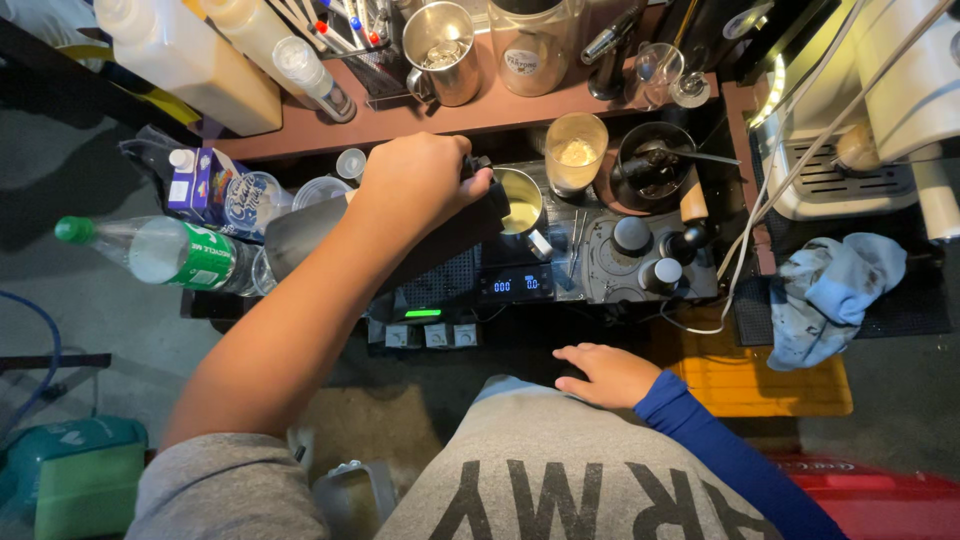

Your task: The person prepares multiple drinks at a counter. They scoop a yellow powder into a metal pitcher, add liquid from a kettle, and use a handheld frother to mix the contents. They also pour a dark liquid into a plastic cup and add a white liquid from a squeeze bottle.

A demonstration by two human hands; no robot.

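Observation:
My left hand (415, 185) grips a long dark pouch-like container (450, 240) with a silvery rear end. It is tilted so that its front end is at the rim of a small steel pitcher (522, 212) holding pale creamy liquid. The pitcher stands beside a black scale with a lit digital display (515, 285). My right hand (605, 372), in a blue sleeve, lies flat on my grey shirt at the counter's front edge and holds nothing.
A glass cup (575, 150) and a dark bowl with a spoon (655, 160) stand behind the pitcher. A water bottle (170, 250) and a milk carton (205, 185) lie at left. A blue cloth (830, 290) and an espresso machine (850, 150) are at right; a steel mug (442, 50) is on the shelf.

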